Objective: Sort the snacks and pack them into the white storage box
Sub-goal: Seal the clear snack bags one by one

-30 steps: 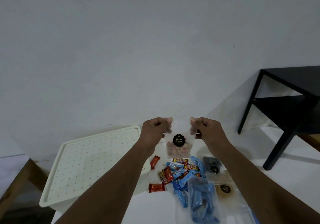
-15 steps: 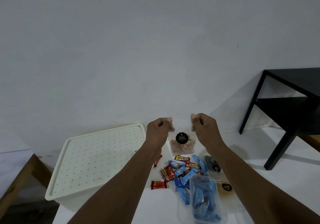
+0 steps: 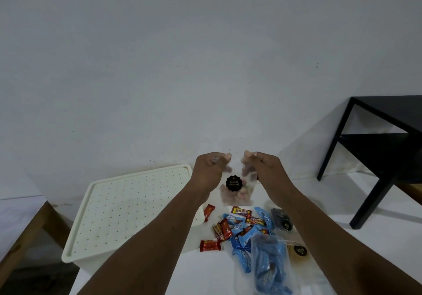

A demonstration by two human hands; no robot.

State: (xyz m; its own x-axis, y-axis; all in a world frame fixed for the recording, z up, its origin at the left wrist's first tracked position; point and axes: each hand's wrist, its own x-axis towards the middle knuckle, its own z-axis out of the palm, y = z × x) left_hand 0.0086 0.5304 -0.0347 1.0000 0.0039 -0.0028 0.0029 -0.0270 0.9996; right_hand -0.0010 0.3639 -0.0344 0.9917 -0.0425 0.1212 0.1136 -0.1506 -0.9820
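A clear pouch of pastel biscuits [image 3: 237,193] with a round black label hangs upright above the table. My left hand [image 3: 209,171] pinches its top left corner and my right hand [image 3: 262,166] pinches its top right corner. The white storage box [image 3: 127,212] stands at the left with its dotted lid on. Loose red and blue wrapped snacks [image 3: 237,228] lie in a heap below the pouch. A clear bag of blue snacks [image 3: 269,269] lies near the front.
A dark pouch [image 3: 283,221] and a pouch with brown contents [image 3: 299,253] lie right of the heap. A black side table [image 3: 383,148] stands at the right. A wooden table edge [image 3: 25,233] shows at the far left. A white wall is behind.
The view has tilted slightly, so the box and snacks sit a little higher in frame. Both hands keep pinching the pouch's top corners, which stays raised over the heap.
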